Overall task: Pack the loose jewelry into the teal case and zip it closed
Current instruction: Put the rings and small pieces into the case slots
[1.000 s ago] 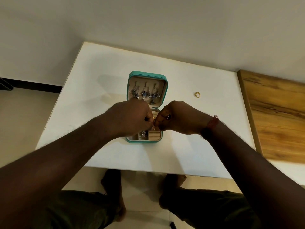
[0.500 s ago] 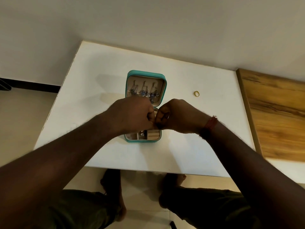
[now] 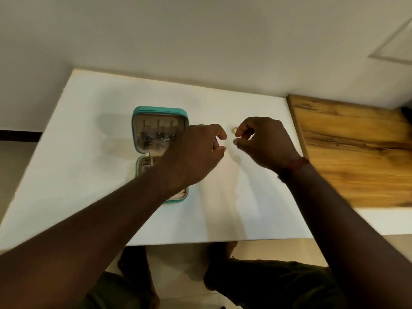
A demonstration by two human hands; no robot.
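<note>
White desk carries the open teal case, earrings hanging in its lid. A gold ring lies right of the case. The left hand hovers over the case's right edge, loosely bent, holding nothing. The right hand, finger and thumb apart, is just beside the ring.

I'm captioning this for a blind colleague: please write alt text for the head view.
A person's right hand reaches its fingertips to a small gold ring lying on a white table, the left hand hovering beside it. Left of them an open teal zip case holds dark earrings in its lid.
</note>
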